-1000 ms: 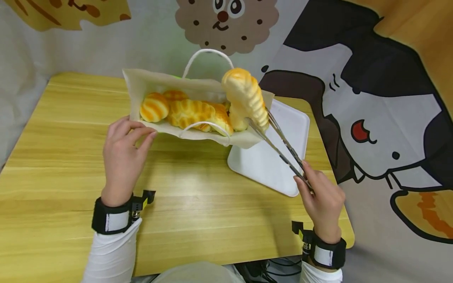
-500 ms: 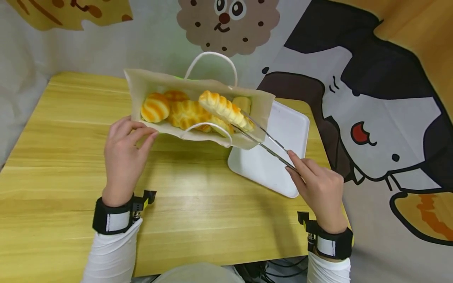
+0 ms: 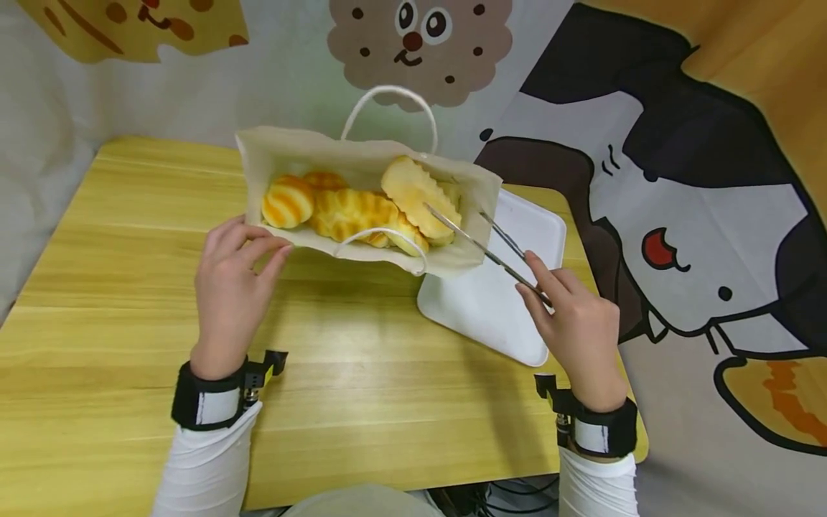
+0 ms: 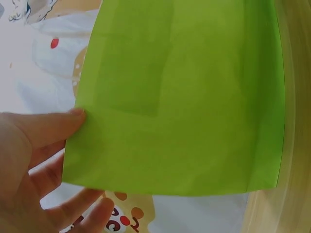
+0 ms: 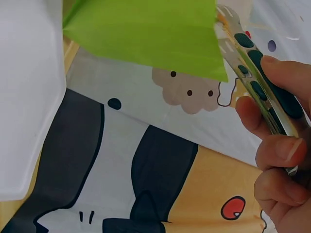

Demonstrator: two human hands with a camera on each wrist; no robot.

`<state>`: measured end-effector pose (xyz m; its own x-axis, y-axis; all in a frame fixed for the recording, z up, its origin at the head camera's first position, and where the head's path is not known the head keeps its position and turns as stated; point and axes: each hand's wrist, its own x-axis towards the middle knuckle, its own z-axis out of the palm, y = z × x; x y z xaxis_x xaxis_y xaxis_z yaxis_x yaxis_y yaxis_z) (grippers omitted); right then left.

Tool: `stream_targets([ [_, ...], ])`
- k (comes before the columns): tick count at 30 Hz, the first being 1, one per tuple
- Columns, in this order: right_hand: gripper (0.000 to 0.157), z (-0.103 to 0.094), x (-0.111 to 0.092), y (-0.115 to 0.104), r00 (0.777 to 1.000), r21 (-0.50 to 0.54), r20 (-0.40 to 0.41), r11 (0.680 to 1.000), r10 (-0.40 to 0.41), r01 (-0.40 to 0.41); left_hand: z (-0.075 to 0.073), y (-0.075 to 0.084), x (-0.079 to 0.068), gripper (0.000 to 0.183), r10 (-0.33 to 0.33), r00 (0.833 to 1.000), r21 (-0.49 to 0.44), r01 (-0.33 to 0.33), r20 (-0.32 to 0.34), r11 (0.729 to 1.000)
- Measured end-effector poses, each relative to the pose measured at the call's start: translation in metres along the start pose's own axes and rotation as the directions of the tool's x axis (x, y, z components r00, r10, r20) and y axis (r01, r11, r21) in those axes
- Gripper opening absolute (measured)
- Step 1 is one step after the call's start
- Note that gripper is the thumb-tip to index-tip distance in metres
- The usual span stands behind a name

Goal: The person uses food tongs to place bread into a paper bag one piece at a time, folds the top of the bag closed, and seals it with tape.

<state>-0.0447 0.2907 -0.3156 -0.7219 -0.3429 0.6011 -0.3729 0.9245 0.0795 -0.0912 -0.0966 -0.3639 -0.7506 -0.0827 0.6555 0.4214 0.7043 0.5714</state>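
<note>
A paper bag (image 3: 291, 147), green outside (image 4: 184, 121) and pale inside, stands on the table with its mouth up. My left hand (image 3: 229, 294) pinches its near left rim between thumb and fingers. Several bread rolls lie inside, among them a striped round bun (image 3: 287, 202) and a long ridged bread (image 3: 354, 212). A ridged bread (image 3: 413, 190) with its flat pale underside turned up leans on the others at the right end. My right hand (image 3: 578, 330) holds metal tongs (image 3: 500, 264). Their arms are spread, one tip over that bread and the other apart from it near the right wall.
A white tray (image 3: 481, 309) lies on the wooden table (image 3: 349, 402), partly under the bag's right end. White rope handles (image 3: 388, 89) rise from both long sides of the bag. A printed cloth (image 3: 581, 129) hangs behind and to the right.
The tongs carried the ridged bread from above the right rim down into the bag, then spread. That bread has turned its flat side up. My left hand stays on the rim.
</note>
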Motion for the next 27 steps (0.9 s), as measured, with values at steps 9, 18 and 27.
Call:
stream_targets([
  [9,0.043,0.004,-0.022,0.006,0.992,0.109,-0.12,0.993,0.047,-0.034,0.006,0.006,0.003,0.015,-0.042,0.998,0.004,0.042,-0.04,0.999],
  [18,0.044,0.015,-0.046,0.005,0.945,0.269,-0.276,0.958,0.176,-0.1,0.009,0.008,0.017,0.021,-0.058,0.998,0.039,0.06,-0.034,0.997],
  [27,0.049,0.026,-0.058,-0.021,0.869,0.418,-0.451,0.909,0.203,0.005,0.012,0.005,0.041,0.025,-0.052,0.999,0.041,0.051,0.007,0.998],
])
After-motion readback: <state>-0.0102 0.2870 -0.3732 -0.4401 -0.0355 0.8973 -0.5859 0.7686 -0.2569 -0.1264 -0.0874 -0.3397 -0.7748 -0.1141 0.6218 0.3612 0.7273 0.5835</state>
